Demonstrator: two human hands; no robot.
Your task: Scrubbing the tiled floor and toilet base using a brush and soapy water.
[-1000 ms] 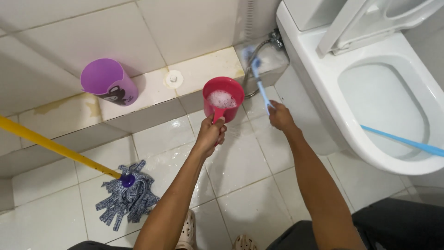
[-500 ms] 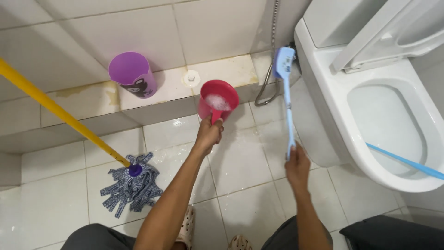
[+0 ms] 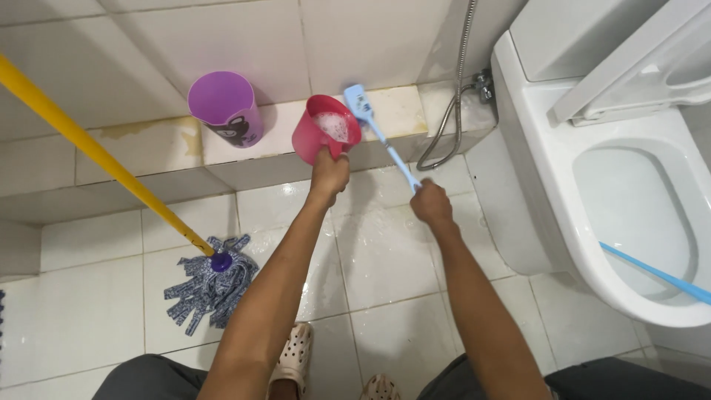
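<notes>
Both arms reach forward: left hand (image 3: 329, 174) grips the red jug (image 3: 324, 135), right hand (image 3: 432, 205) the blue brush (image 3: 378, 132).

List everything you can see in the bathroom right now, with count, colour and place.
red jug: 1, red, holds soapy water, above the tiled ledge, held by its handle
brush: 1, light blue, head at the ledge beside the jug
purple cup: 1, purple, standing on the ledge by the wall
ledge: 1, white tile with yellowish stains, along the wall
mop: 1, yellow handle, blue-grey strands, on the wet floor at left
toilet: 1, white, seat raised, at right
blue rod: 1, across the toilet bowl rim
shower hose: 1, metal, hanging beside the toilet
sandals: 2, beige, bottom centre
left hand: grips the jug handle
right hand: grips the brush handle
</notes>
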